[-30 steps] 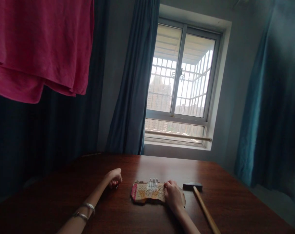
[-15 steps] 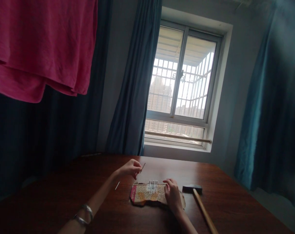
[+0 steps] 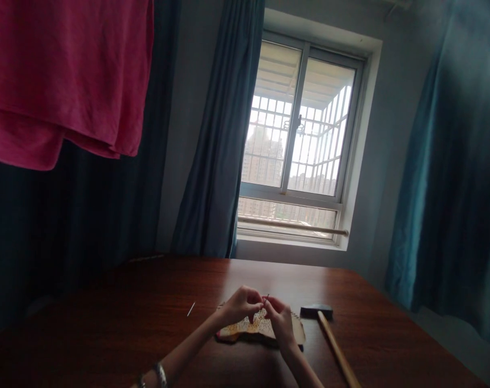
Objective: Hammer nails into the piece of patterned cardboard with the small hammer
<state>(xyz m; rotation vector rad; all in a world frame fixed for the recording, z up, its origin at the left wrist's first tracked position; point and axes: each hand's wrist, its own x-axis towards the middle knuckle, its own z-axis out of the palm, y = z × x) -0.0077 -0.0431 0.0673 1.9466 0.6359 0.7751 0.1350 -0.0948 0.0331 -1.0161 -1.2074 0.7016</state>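
Nail (image 3: 268, 297) at lower centre of frame, pinched where left hand (image 3: 241, 305) and right hand (image 3: 281, 319) meet, fingers of both nearly closed around it. Board (image 3: 298, 330) sits just below them on desk (image 3: 159, 302). Hammer (image 3: 335, 345) lies lower right, second nail (image 3: 191, 309) left of centre.

Behind the board (image 3: 261, 326), a broad strip of bench (image 3: 277, 275) lies open toward the window wall. The left hand (image 3: 242, 305) and right hand (image 3: 280, 319) meet above the board, blocking its middle from overhead. The hammer (image 3: 335, 345) bars the right flank, its head near the board; leftward, only a loose nail (image 3: 191, 309) interrupts open wood.
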